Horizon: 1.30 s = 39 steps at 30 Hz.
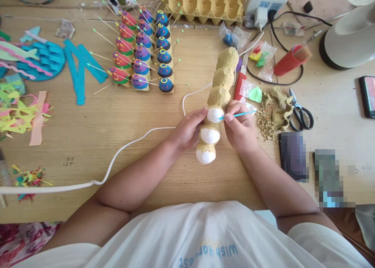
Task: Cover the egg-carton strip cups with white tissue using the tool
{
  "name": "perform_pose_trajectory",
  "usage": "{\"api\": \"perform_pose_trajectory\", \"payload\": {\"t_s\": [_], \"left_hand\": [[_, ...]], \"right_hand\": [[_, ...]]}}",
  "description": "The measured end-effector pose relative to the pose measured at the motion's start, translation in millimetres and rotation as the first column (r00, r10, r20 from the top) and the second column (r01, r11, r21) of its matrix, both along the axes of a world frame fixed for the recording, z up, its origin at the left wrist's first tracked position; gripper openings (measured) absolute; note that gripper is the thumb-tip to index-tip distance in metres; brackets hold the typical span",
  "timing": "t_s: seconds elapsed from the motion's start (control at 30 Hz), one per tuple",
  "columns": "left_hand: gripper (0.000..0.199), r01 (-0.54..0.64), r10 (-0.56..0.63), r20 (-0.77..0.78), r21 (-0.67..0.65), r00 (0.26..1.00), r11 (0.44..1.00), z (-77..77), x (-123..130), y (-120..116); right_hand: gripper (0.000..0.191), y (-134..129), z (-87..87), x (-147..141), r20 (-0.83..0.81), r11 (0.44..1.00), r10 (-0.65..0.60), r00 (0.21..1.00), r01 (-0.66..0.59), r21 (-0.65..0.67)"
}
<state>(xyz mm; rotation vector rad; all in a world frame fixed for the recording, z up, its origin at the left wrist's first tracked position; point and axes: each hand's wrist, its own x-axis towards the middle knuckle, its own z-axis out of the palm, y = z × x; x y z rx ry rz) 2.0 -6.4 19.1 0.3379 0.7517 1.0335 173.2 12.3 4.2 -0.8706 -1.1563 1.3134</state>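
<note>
My left hand (187,128) grips a strip of egg carton cups (220,80) from its left side, thumb near a white-covered cup. Three cups at the strip's near end carry a smooth white layer; the cups beyond are bare tan pulp. Pinched in my right hand (240,128) is a thin blue stick (241,114), its tip touching the right edge of the third white cup from the near end. The strip is held above the table, tilted slightly, its far end toward the right.
Painted egg-cup figures (141,53) with pins stand in rows at back left. Egg trays (205,4) and a power strip (266,3) lie behind. Scissors (299,113), carton scraps (274,109) and a red stick holder (288,61) are right. A white cable (129,141) crosses the table.
</note>
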Motion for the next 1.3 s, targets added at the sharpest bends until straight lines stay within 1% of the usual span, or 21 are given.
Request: {"api": "perform_pose_trajectory", "payload": {"t_s": [0.1, 0.27, 0.47, 0.6, 0.8, 0.97, 1.07, 1.17, 1.3], "left_hand": [[0.038, 0.025, -0.025, 0.019, -0.005, 0.999, 1.000, 0.1, -0.2, -0.2], [0.039, 0.023, -0.021, 0.027, -0.053, 0.999, 0.998, -3.6, -1.7, -0.9], [0.034, 0.010, -0.009, 0.019, -0.055, 1.000, 0.998, -6.5, -1.9, -0.3], [0.032, 0.009, -0.008, 0.030, -0.050, 1.000, 0.999, -7.7, -1.6, -0.1], [0.032, 0.002, -0.003, 0.040, 0.010, 0.999, 1.000, -4.4, -0.4, -0.7], [0.037, 0.015, -0.015, 0.031, -0.018, 0.999, 1.000, -1.6, -0.7, -0.4], [0.039, 0.013, -0.012, 0.028, -0.043, 1.000, 0.999, -1.6, -0.5, 0.0], [0.037, 0.009, -0.008, 0.010, -0.025, 1.000, 1.000, -2.4, -0.4, 0.1], [0.036, 0.010, -0.010, -0.010, -0.007, 1.000, 1.000, -3.2, -1.4, -0.3]], "right_hand": [[0.055, 0.8, 0.6, -0.1, -0.027, 1.000, 0.014, 1.000, -0.014, 0.007], [0.053, 0.8, -0.1, 0.4, 0.020, 1.000, -0.014, 1.000, 0.014, 0.009], [0.054, 1.0, 1.6, -0.1, -0.036, 1.000, 0.025, 0.999, -0.025, 0.001], [0.054, 1.5, 0.9, -0.6, 0.001, 1.000, 0.004, 1.000, -0.004, -0.004], [0.053, 0.8, 1.2, -1.5, -0.039, 1.000, 0.015, 0.999, -0.015, -0.004], [0.054, 0.3, 2.1, -1.0, 0.009, 1.000, 0.006, 1.000, -0.005, -0.022], [0.055, 0.8, 3.2, -1.2, -0.012, 1.000, 0.019, 1.000, -0.019, -0.017], [0.056, 1.3, 3.4, -1.0, -0.037, 0.999, 0.032, 0.999, -0.032, -0.007], [0.053, 1.2, 1.4, 0.0, -0.011, 1.000, 0.004, 1.000, -0.004, -0.003]]}}
